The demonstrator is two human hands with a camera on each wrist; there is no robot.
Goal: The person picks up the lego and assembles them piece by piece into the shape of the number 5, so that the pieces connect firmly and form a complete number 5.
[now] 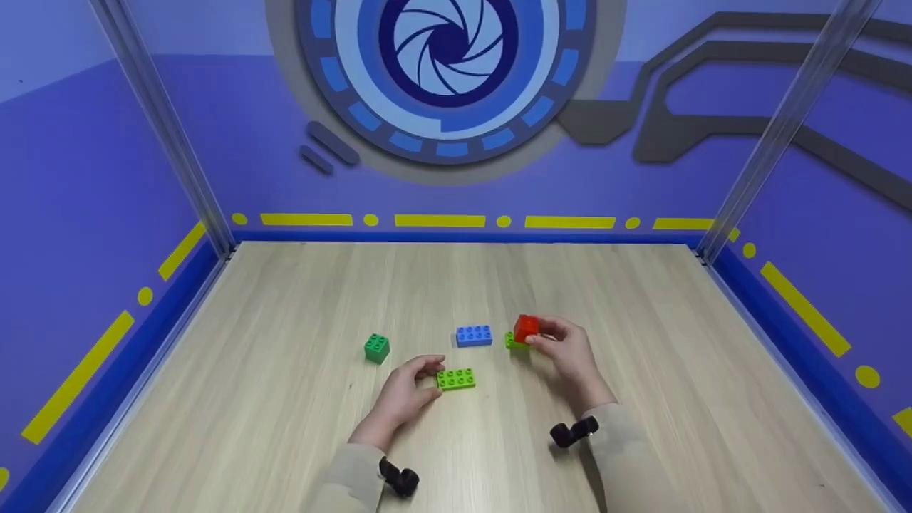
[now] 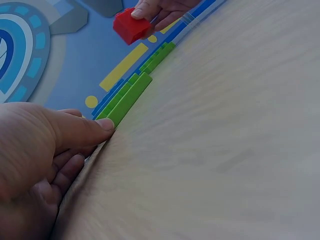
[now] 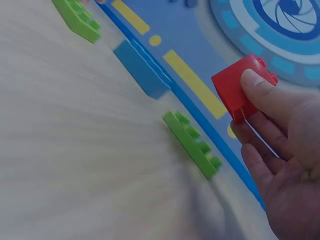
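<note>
My right hand [image 1: 572, 355] pinches a red toy brick [image 1: 526, 328] between thumb and fingers, lifted above the table. Below it a light green brick [image 3: 191, 146] lies flat with its studs up, partly covered by the red one in the head view. At the near middle, my left hand [image 1: 402, 393] holds the left end of another light green brick [image 1: 457, 378], thumb on its near side and fingers on its far side. That brick rests on the table. Beyond it, between the two light green bricks, lies a blue brick [image 1: 474, 336], touched by neither hand.
A dark green brick [image 1: 377, 348] stands left of the others, beyond my left hand. The wooden table [image 1: 299, 299] is bounded by a blue back wall [image 1: 214, 142] and side walls, with clear posts at the rear corners.
</note>
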